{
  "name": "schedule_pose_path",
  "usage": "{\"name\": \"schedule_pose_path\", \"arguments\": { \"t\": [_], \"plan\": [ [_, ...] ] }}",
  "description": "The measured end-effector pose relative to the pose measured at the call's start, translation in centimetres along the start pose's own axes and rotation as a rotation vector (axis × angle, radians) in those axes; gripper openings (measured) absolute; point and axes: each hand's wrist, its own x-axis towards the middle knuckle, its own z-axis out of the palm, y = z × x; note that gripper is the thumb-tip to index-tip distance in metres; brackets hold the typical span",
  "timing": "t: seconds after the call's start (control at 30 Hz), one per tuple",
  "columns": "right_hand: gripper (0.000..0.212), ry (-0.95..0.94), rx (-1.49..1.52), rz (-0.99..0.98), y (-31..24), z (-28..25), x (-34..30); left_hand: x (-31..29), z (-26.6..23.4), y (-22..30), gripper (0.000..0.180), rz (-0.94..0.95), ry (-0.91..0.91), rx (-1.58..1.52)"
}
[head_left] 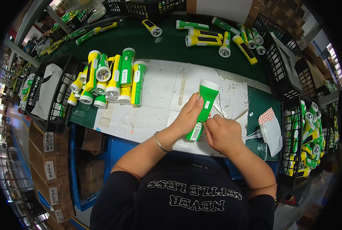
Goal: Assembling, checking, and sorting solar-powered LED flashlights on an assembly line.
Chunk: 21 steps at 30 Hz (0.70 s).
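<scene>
L hand (186, 117) wraps green flashlight (208, 96); R hand (222, 132) curled at flashlight's right, hold unclear; prob. light, stiff, slick; grip barrel (203, 113)

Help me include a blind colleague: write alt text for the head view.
A person's left hand holds a green flashlight above a white work surface, the right hand close by its side. Green and yellow flashlights cluster at left.
</scene>
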Motion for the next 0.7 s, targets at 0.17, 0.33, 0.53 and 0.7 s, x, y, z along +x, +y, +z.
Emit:
{"name": "schedule_pose_path", "arguments": {
  "t": [0.17,0.33,0.53,0.7],
  "plan": [
    [0.016,-0.039,0.018,-0.037,-0.6,1.0,-0.5,0.3,-0.5,0.6,0.041,0.007,0.047,-0.051],
    [0.017,0.019,-0.017,0.049,-0.4,0.7,0.7,0.4,-0.3,0.8,0.041,0.073,0.029,0.001],
    [0.015,-0.262,0.322,-0.232,-2.0,0.1,-2.5,0.6,-2.1,0.2,0.042,0.013,0.149,-0.177],
    [0.028,0.003,0.315,-0.202,-2.2,0.6,-2.8,0.7,-2.6,1.1,0.043,-0.071,0.112,-0.276]
  ]
}}
